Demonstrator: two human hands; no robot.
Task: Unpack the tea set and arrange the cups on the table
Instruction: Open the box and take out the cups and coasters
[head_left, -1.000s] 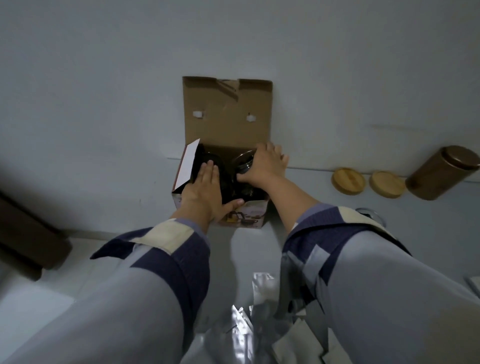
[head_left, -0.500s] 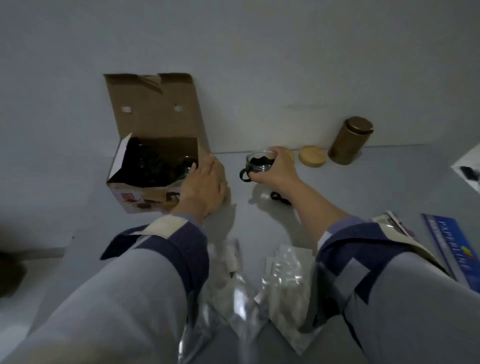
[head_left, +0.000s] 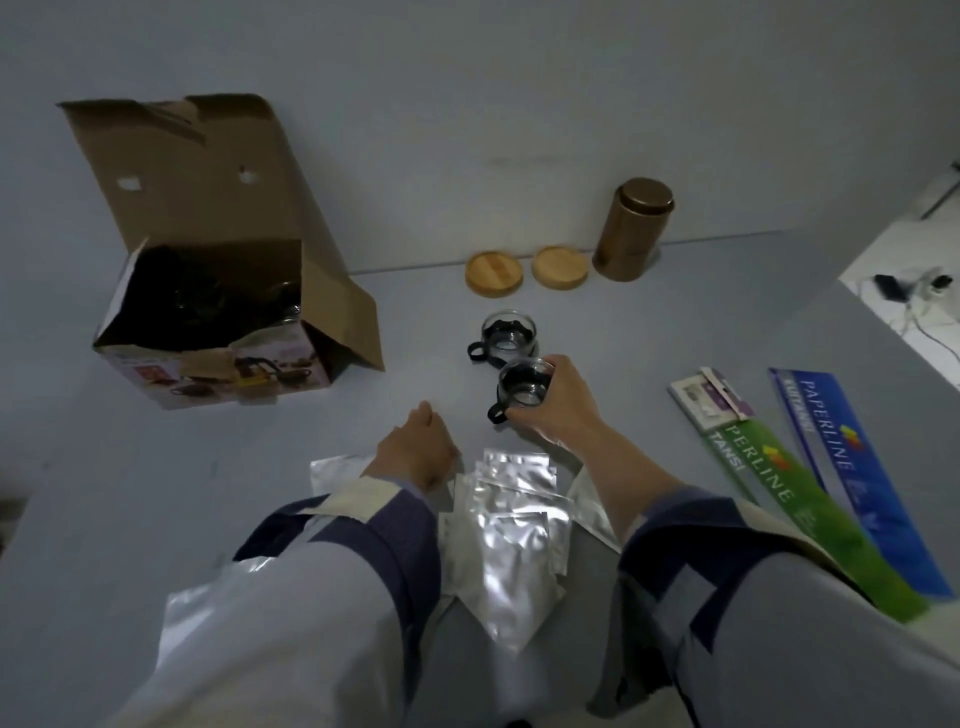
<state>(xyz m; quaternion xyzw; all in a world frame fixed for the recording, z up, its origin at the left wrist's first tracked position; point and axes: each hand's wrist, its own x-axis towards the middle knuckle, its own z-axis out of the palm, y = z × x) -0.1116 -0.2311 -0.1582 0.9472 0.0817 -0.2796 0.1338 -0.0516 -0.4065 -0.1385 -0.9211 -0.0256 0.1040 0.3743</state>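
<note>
Small glass cup with black holder and handle (head_left: 523, 392) gripped by right hand (head_left: 563, 408), fingers curled round rim, at centre of grey table (head_left: 156, 493). Second matching glass cup (head_left: 506, 334) set down just beside, at 12 o'clock of first. Left hand (head_left: 415, 447) rested on table at 8 o'clock of held cup, fingers loosely curled, nothing held. Open cardboard box (head_left: 218, 312) seen at 10 o'clock, dark contents inside.

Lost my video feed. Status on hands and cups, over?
Right hand grips a glass cup beside the first cup standing on the table. Left hand idle. Foil pouches nearby, not blocking.
</note>
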